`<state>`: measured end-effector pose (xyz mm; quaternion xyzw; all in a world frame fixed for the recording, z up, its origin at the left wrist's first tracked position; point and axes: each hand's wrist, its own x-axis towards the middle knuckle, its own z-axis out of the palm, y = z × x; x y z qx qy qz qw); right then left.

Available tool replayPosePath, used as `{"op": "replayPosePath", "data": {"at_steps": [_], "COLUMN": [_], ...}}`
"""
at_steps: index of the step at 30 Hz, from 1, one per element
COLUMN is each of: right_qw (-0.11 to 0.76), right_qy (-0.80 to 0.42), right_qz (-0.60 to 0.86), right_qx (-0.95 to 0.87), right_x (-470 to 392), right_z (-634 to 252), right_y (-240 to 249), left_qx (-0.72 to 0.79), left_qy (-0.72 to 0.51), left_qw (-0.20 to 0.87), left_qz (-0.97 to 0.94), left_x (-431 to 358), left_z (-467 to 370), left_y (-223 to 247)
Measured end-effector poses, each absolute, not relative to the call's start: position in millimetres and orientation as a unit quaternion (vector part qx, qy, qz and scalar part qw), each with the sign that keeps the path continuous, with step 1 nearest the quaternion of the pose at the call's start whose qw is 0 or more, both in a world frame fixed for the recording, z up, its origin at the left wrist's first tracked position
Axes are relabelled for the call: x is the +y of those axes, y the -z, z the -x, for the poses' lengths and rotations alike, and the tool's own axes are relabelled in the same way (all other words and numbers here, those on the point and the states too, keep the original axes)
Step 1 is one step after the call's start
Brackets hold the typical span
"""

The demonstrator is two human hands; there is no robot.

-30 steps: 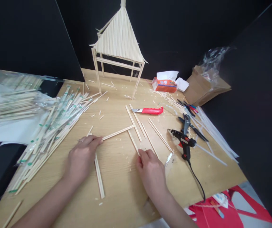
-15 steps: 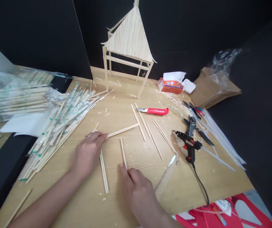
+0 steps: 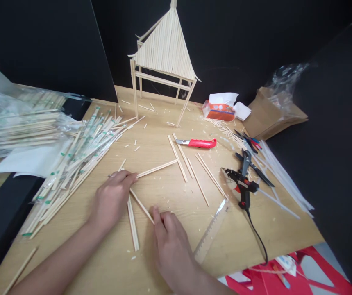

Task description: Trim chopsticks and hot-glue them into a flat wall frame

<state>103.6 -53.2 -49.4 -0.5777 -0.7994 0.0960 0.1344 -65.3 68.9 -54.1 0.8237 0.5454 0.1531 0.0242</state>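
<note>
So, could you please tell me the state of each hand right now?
Left hand: closed on the end of the paired sticks.
Right hand: closed on one end of a thin stick.

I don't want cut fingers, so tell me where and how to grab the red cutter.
Grip the middle of the red handle, coming from above and the right, I'd say: the cutter lies flat, and its exposed blade points left, across a thin stick.
</note>
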Motion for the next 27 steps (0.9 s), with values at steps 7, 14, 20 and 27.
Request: {"op": "replayPosePath", "data": {"at_steps": [7, 14, 20, 27], "right_qw": [0.109, 0.114, 0.121, 0.091], "right_qy": [-0.062, 0.028, 0.01, -0.008], "right_qz": [0.593, 0.701, 0.661, 0.646], "right_qx": [-0.795, -0.703, -0.741, -0.757], "right_x": [-46, -39, -45, -48], "right_z": [-126, -188, -168, -145], "right_y": [58, 50, 50, 56], "left_qx": [0.549, 0.556, 0.562, 0.559], "left_qy": [-0.149, -0.149, -0.147, -0.146], "left_qw": [0.028, 0.018, 0.029, 0.024], "left_qz": [-0.822, -0.817, -0.814, -0.816], "left_x": [68, 68, 68, 69], "left_z": [64, 62, 61, 65], "left_y": [53, 50, 50, 54]}}
